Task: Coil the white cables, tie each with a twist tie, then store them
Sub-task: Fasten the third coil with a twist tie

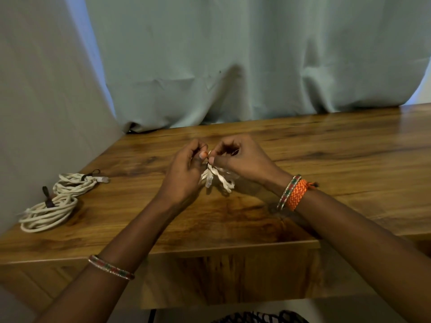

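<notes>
A small coiled white cable [219, 180] hangs just above the wooden table [326, 159] between my two hands. My left hand [184, 173] and my right hand [238, 159] meet at the top of the coil, fingers curled, each pinching there. The tie itself is too small and hidden to make out. At the table's left end lie two coiled white cables, one nearer [49, 210] and one behind it [77, 184], each bound with a dark tie.
A grey-green curtain [233, 61] hangs behind the table and a pale wall [42, 101] borders it on the left. The table's front edge runs below my wrists. A black mesh object [261, 318] shows at the bottom edge.
</notes>
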